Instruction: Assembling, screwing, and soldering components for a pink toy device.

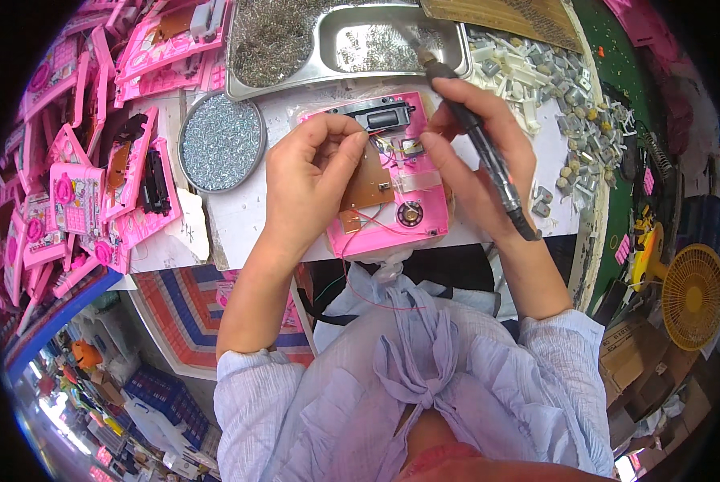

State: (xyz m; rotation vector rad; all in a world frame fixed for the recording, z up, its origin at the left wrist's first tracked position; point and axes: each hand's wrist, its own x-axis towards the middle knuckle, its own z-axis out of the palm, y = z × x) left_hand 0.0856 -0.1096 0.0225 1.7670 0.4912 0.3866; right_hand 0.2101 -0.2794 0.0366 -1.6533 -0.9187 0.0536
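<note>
A pink plastic toy shell [432, 193] lies in front of me on the table. It carries a brown circuit board [366, 181], a small round speaker [410, 214], a black plastic mechanism [380, 116] and thin coloured wires [388, 149]. My left hand [316, 173] rests over its left side, thumb and forefinger pinched beside the wires; what lies between them is hidden. In my right hand [492, 153] is a slim black pen-shaped tool [482, 136], slanting up over the shell's right side. Its thin tip points toward the metal tray and is blurred.
Pink toy shells [63, 193] are heaped at the left. A round dish of small screws [222, 143] sits beside the work. Behind stands a metal tray [320, 56] with screws. Small grey and white parts [573, 104] spread at the right; a yellow fan [692, 297] stands beyond.
</note>
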